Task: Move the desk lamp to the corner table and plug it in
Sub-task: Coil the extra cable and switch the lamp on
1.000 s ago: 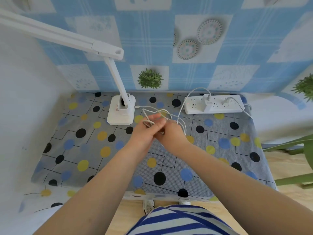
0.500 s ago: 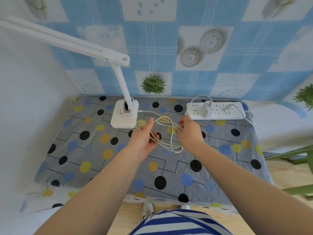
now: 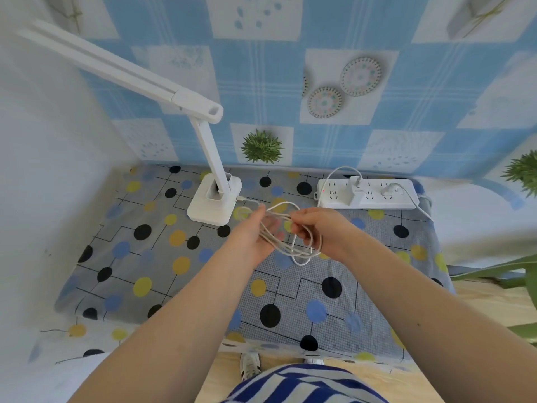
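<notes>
The two hands, pressed close together over the cord a second ago, have drawn apart, and the tight bundle has opened into loose loops strung between them; I judge the cord is being untangled so its free end can reach a socket, which would leave only the plugging-in to do, since the lamp already stands on the table.

Far left, the white desk lamp [image 3: 214, 202] sits upright on the corner table [image 3: 122, 257] near the wall, its long head reaching up and left; the cord [image 3: 290, 242] leaves the base on its right side and runs into the loops. The left hand [image 3: 255, 237] is open, palm turned up, fingers fairly straight, with several strands draped across them; the right hand [image 3: 322, 231] just beside it has its fingers curled round the loops, pinching them, though which strand is the free end is hard to tell through the tangle. Farther right, against the wall, the power strip [image 3: 366, 193] lies flat with two plugs already seated in it; whether either belongs to the lamp I cannot tell.
</notes>
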